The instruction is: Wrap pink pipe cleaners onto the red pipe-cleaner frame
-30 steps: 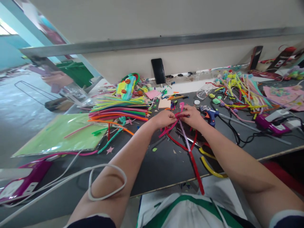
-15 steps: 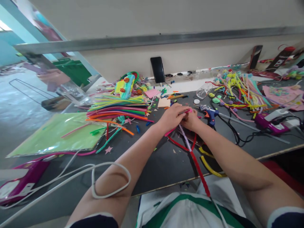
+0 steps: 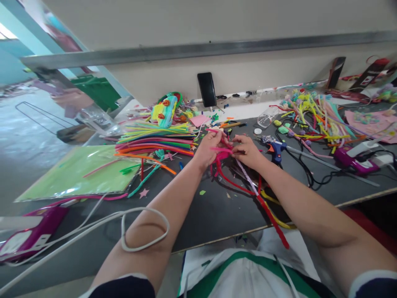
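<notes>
My left hand is closed around bright pink pipe cleaners, whose ends stick out past the fingers. Close beside it, my right hand pinches at the same pink strands with thumb and fingertips; its exact hold is partly hidden. Below the hands a lilac-wrapped stem slants down toward me and runs into a fuzzy red section that reaches over the table's front edge. Red pipe cleaner loops branch off it. A yellow curved piece lies just behind the stem.
A pipe cleaner bundle and a green sheet in plastic lie left. A blue glue gun rests right of my hands. A white cable loops across my left forearm. A phone leans against the back wall.
My hands have moved apart from being pressed together, and more of the pink pipe cleaners shows between them. The red-and-lilac stem has swung its lower end to the right.
</notes>
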Tool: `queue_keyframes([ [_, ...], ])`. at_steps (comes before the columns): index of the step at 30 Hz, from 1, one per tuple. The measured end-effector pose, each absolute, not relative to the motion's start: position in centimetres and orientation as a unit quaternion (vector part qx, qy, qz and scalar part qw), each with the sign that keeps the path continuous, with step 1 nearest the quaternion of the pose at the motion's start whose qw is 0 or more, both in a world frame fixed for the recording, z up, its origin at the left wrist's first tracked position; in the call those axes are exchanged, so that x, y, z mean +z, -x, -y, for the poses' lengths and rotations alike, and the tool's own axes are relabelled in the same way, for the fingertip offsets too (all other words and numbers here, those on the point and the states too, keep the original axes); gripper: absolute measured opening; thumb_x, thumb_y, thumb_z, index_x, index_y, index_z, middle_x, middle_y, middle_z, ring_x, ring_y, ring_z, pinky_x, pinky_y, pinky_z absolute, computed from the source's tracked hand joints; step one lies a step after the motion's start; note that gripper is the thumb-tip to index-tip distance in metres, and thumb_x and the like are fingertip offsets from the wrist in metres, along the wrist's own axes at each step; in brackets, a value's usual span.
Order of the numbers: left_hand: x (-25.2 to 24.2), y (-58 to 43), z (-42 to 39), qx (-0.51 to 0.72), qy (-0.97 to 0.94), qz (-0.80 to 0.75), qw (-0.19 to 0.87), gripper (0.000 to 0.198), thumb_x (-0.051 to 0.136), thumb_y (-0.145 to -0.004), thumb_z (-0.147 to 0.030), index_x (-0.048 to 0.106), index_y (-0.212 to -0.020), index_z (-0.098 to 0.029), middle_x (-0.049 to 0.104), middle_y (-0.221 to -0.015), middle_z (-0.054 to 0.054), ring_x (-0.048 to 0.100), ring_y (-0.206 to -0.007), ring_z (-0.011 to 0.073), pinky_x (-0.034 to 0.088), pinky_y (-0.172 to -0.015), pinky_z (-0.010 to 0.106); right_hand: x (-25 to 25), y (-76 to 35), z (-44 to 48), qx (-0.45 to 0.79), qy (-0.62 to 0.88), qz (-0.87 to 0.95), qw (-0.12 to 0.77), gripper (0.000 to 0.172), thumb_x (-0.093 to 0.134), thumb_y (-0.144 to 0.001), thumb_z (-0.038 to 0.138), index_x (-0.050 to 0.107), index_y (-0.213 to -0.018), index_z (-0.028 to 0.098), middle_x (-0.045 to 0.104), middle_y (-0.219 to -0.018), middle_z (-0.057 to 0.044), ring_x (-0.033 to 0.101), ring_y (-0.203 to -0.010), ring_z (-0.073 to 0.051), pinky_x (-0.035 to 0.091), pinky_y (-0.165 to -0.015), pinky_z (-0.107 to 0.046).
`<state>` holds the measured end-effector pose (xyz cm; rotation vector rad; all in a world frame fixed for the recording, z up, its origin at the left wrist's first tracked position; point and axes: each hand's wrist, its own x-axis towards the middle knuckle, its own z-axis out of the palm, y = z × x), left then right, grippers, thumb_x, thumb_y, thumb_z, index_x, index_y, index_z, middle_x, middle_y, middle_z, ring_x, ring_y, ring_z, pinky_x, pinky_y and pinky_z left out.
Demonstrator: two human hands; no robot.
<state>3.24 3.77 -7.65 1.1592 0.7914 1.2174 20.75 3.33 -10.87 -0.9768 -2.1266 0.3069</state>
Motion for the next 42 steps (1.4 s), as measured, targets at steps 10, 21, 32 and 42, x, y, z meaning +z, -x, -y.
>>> queue_keyframes([
  [10, -8.4, -2.9, -3.8, 0.517, -0.509, -0.351, 0.592, 0.026, 0.061, -0.081, -0.041, 0.053, -0.083, -0.016, 0.054, -0.058, -0.004, 0.059, -0.055, 0.011, 0.051, -0.063, 0.026, -10.2, -20.6, -2.7, 0.14, 0.506, 0.756, 0.392, 0.007, 0.065, -0.069, 0.019, 0.061, -0.063, 0.02, 0.066, -0.095, -0.005, 0.057, -0.097, -0.024, 0.041, -0.087, -0.042],
  [21, -8.2, -3.0, -3.4, 0.435, -0.672, -0.374, 0.468, 0.02, 0.051, -0.086, -0.034, 0.055, -0.079, -0.016, 0.053, -0.051, -0.005, 0.06, -0.051, 0.0133, 0.05, -0.067, 0.029, -10.0, -20.7, -2.8, 0.131, 0.604, 0.721, 0.315, 0.009, 0.065, -0.071, 0.024, 0.061, -0.063, 0.019, 0.063, -0.097, -0.005, 0.054, -0.099, -0.024, 0.042, -0.083, -0.04],
  [32, -9.0, -2.9, -3.6, 0.369, -0.712, -0.381, 0.46, 0.02, 0.054, -0.084, -0.034, 0.056, -0.075, -0.016, 0.051, -0.051, -0.005, 0.058, -0.052, 0.0133, 0.051, -0.065, 0.028, -11.1, -20.4, -2.6, 0.078, 0.605, 0.742, 0.279, 0.006, 0.058, -0.071, 0.019, 0.063, -0.074, 0.018, 0.059, -0.11, -0.009, 0.051, -0.105, -0.026, 0.043, -0.088, -0.04],
  [42, -7.7, -2.2, -3.3, 0.468, -0.628, -0.395, 0.48, 0.028, 0.061, -0.079, -0.04, 0.064, -0.089, -0.014, 0.067, -0.08, 0.003, 0.062, -0.077, 0.0131, 0.047, -0.077, 0.025, -10.1, -21.3, -3.4, 0.122, 0.529, 0.727, 0.42, 0.016, 0.057, -0.071, 0.016, 0.05, -0.058, 0.021, 0.064, -0.087, -0.007, 0.058, -0.09, -0.022, 0.046, -0.085, -0.037],
])
